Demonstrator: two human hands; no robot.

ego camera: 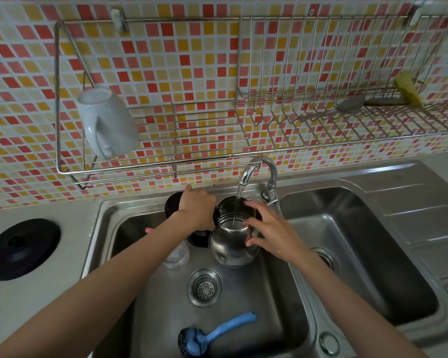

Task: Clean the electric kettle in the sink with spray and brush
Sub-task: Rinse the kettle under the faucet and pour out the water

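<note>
A shiny steel electric kettle point(230, 244) stands upright in the left sink basin point(274, 301), its black lid flipped open to the left. Water runs from the tap point(254, 171) straight into its mouth. My left hand point(197, 210) grips the kettle's black handle. My right hand point(267, 228) rests on the kettle's right side and rim, fingers spread. A blue dish brush point(212, 334) lies on the basin floor near the front. A clear spray bottle point(176, 257) lies partly hidden under my left forearm, a pink part showing beside it.
The kettle's black base point(21, 248) sits on the counter at left. A wire rack point(166, 140) on the tiled wall holds a white mug point(106, 122) and a yellow sponge point(409, 91). A second basin point(360, 254) and drainboard lie to the right.
</note>
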